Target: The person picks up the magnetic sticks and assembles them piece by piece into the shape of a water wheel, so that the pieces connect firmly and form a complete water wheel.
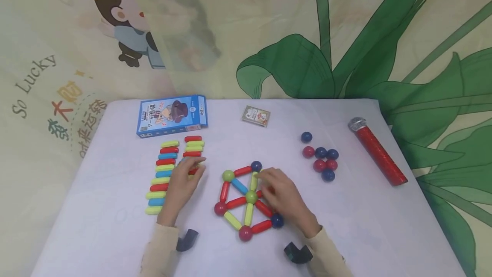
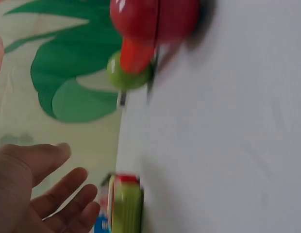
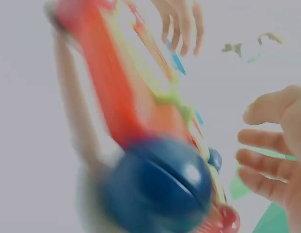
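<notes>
A wheel-shaped frame of rods and balls lies at the table's middle, a green ball (image 1: 251,196) at its hub. Red, green and blue balls, such as the near red ball (image 1: 245,233), sit round its rim, joined by red, yellow-green and blue rods. My right hand (image 1: 283,195) hovers over the frame's right side and hides part of it; in the right wrist view its fingers (image 3: 264,158) are spread with nothing between them. Over the two columns of loose rods (image 1: 158,187) at left is my left hand (image 1: 185,185), fingers loosely extended and holding nothing; it covers several rods.
Several loose blue and red balls (image 1: 319,165) are grouped at right, with a red microphone-shaped stick (image 1: 378,151) beyond them. A blue box (image 1: 171,116) and a small card pack (image 1: 256,116) lie along the back edge. A printed cloth (image 1: 292,63) hangs behind the table.
</notes>
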`<act>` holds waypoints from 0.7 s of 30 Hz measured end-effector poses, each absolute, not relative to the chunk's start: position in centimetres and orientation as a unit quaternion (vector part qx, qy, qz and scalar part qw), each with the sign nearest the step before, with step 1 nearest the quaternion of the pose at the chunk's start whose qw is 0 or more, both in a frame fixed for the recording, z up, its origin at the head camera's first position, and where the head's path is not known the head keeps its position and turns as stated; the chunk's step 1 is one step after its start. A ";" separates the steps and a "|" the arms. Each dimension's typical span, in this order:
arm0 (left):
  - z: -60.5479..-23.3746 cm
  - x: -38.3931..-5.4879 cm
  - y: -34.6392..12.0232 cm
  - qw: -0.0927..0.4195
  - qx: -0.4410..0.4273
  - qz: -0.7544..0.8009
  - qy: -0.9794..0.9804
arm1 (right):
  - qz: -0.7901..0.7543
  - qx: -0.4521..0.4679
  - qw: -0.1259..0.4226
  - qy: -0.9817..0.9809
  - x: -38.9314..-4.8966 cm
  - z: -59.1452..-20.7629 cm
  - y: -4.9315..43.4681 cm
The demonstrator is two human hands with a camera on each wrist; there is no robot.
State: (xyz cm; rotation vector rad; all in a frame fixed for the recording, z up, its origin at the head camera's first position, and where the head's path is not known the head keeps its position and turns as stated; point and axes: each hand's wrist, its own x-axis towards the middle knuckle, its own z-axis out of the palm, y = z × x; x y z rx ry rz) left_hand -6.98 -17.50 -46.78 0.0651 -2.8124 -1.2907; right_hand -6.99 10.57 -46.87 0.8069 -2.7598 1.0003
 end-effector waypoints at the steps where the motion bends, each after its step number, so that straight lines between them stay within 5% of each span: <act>1: -46.7 -6.8 -18.0 0.029 0.028 -0.404 -0.914 | 0.316 0.287 0.052 -0.903 -6.2 -46.9 10.4; 9: -47.3 -5.2 -19.5 0.016 0.056 -0.339 -0.939 | 0.247 0.327 0.029 -0.912 -3.1 -48.4 9.4; 15: -47.5 -4.4 -19.6 -0.029 0.054 -0.314 -0.947 | 0.238 0.324 0.016 -0.915 -3.8 -48.6 9.9; 21: -46.9 -5.1 -17.8 0.002 0.003 -0.382 -0.924 | 0.236 0.363 0.001 -0.901 -5.7 -48.6 10.9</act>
